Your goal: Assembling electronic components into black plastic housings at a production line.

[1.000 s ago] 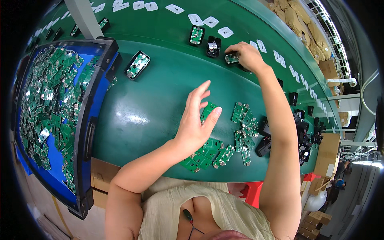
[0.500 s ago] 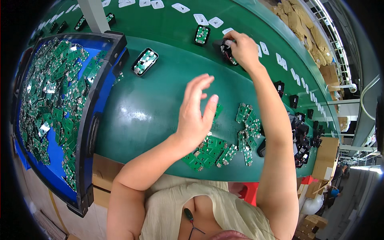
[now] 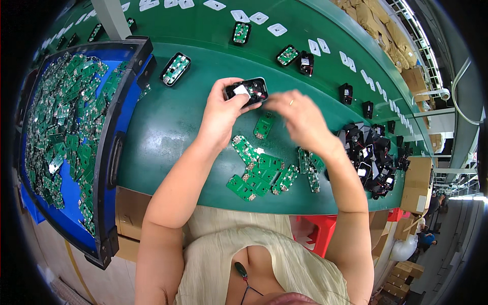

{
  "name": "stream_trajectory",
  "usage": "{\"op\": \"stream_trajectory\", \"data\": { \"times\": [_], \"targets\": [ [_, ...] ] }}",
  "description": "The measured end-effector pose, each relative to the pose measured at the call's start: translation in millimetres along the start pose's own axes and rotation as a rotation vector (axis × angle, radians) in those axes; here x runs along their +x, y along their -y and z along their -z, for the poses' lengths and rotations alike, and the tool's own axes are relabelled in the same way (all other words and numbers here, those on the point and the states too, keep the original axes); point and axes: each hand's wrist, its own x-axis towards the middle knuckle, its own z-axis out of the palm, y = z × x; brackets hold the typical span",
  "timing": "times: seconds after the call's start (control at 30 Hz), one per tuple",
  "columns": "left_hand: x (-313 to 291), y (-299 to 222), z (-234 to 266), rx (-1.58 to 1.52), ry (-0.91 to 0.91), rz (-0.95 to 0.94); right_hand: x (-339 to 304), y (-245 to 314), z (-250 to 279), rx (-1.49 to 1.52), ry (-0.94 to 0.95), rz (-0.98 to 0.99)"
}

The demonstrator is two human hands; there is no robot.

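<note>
My left hand (image 3: pixel 219 108) is closed around a small black plastic casing (image 3: pixel 259 87), held above the bench with its hollow side up. Something white shows inside the casing, by my thumb. Just right of it is my right hand (image 3: pixel 301 119), its fingertips close to the casing's edge; motion smears the fingers, and I cannot tell whether they hold anything. Below the hands a green circuit board (image 3: pixel 264 125) lies by itself, with a group of several more boards (image 3: pixel 265 173) nearer me. Another casing with a board inside (image 3: pixel 176 69) lies to the left.
A blue tray with a black rim (image 3: pixel 109 152) on the left holds many boards. Black casings (image 3: pixel 373 160) are heaped at the right. Along the far green belt (image 3: pixel 203 25) lie white pieces (image 3: pixel 277 29), board-filled casings (image 3: pixel 287 55) and a dark casing (image 3: pixel 306 64).
My right hand has come back from the far belt toward me. My left hand, open before, now grips a black casing. A board-filled casing and a dark one show where my right hand was.
</note>
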Motion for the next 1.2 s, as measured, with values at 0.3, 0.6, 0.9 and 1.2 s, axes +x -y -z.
{"op": "stream_trajectory", "data": {
  "times": [0.3, 0.6, 0.9, 1.2],
  "targets": [
    [-4.7, 4.2, -5.6, 0.06, 0.012, 0.069, -30.0, 3.7, -37.3, 0.298, -0.276, -0.241],
    [-11.3, 8.3, -8.8, 0.466, -0.056, -0.272, -25.5, 59.4, -1.4, 1.223, -0.598, -0.63],
    [-11.1, 10.5, -10.1, 0.49, -0.058, -0.387, -10.4, 75.0, -3.9, 1.091, -0.613, -0.607],
    [-16.1, 2.1, -13.8, 0.405, -0.058, -0.279, -15.6, 69.7, -8.3, 1.058, -0.635, -0.646]
  ]
}}
